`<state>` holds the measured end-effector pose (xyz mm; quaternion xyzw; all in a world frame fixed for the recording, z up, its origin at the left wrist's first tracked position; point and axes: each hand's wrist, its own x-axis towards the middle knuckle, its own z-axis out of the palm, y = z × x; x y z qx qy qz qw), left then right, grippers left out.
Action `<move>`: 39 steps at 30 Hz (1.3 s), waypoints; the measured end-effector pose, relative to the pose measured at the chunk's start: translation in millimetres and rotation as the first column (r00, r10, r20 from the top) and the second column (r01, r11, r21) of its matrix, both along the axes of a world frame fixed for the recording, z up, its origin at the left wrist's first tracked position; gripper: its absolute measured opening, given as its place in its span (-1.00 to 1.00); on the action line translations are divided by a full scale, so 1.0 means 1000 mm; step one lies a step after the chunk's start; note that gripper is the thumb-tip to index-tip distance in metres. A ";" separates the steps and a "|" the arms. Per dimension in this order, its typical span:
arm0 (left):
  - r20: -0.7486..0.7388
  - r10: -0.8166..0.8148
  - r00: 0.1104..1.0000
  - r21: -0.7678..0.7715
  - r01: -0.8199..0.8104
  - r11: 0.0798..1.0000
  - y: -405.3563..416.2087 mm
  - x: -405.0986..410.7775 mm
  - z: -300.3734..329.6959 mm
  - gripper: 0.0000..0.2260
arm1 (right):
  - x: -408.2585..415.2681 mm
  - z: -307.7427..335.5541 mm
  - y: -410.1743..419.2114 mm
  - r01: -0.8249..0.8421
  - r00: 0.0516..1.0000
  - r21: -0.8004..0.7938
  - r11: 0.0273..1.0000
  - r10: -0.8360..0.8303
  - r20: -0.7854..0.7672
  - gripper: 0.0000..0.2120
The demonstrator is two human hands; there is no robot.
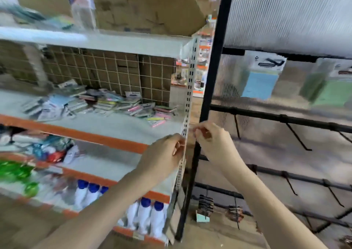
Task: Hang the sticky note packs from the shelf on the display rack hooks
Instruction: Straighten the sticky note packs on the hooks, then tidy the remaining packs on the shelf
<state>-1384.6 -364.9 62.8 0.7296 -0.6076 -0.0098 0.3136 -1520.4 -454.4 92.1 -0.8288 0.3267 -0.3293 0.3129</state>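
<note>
A loose pile of sticky note packs (pixel 114 103) lies on the middle shelf (pixel 118 126), in front of a wire grid. On the black display rack (pixel 215 58) to the right hang a blue pack (pixel 261 81) and a green pack (pixel 331 88), both blurred. Bare hooks (pixel 297 138) stick out from the bars lower down. My left hand (pixel 167 153) and my right hand (pixel 211 136) hover close together at the shelf's white slotted upright (pixel 190 88). Both have their fingers curled in, and I see nothing in either.
A big cardboard box (pixel 144 6) stands on the top shelf. White bottles with blue caps (pixel 144 216) fill the bottom shelf, and green items (pixel 15 172) sit at the left. Small dark goods (pixel 205 203) hang low on the rack.
</note>
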 end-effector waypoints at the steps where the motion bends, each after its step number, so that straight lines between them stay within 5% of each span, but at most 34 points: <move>1: -0.002 0.044 0.999 0.001 -0.044 0.999 0.014 0.019 0.000 -0.88 | 0.020 0.000 0.011 -0.035 0.999 -0.012 0.999 0.035 0.009 -0.87; 16: -0.019 0.516 0.857 0.179 -0.505 0.845 0.121 0.229 -0.040 -0.88 | 0.271 -0.067 0.058 -0.282 0.934 0.021 0.959 0.280 -0.220 -0.85; 39: 0.057 0.631 0.773 0.244 -0.624 0.742 0.056 0.490 -0.067 -0.72 | 0.559 -0.100 0.022 -0.333 0.899 0.037 0.942 0.329 -0.289 -0.81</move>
